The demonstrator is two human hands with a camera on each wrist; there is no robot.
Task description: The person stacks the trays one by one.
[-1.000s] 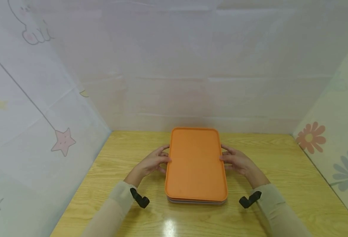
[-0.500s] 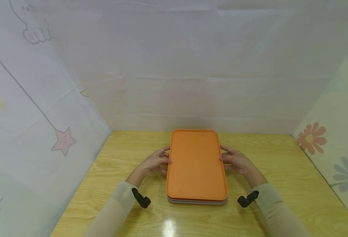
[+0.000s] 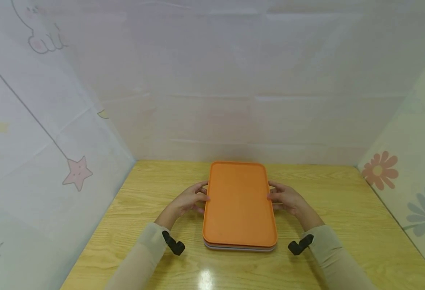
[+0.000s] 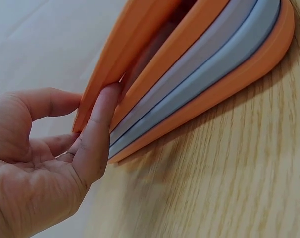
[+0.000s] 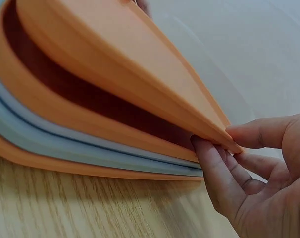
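Observation:
An orange rectangular tray (image 3: 239, 201) lies long side away from me on top of a stack. My left hand (image 3: 185, 201) pinches its left rim, thumb above and fingers beneath. On the opposite rim, my right hand (image 3: 288, 200) grips it likewise. Both wrist views show a dark gap between this top tray and the second orange tray (image 4: 172, 44). Under that come a pale lavender tray (image 4: 199, 57), a light blue tray (image 4: 229, 59) and a bottom orange tray (image 4: 261, 59) on the wood. The head view shows only thin front edges of the lower trays.
The wooden tabletop (image 3: 147, 181) surrounds the stack. A pale sheet wall (image 3: 241, 80) rises behind, close to the trays' far end. Printed side walls stand left and right. A black mount (image 3: 174, 243) sits on the left wrist, another (image 3: 300, 245) on the right.
The top tray's far edge has come slightly down and nearer, while its front edge stays almost in place. Both hands have shifted a little nearer with it, still holding its rims.

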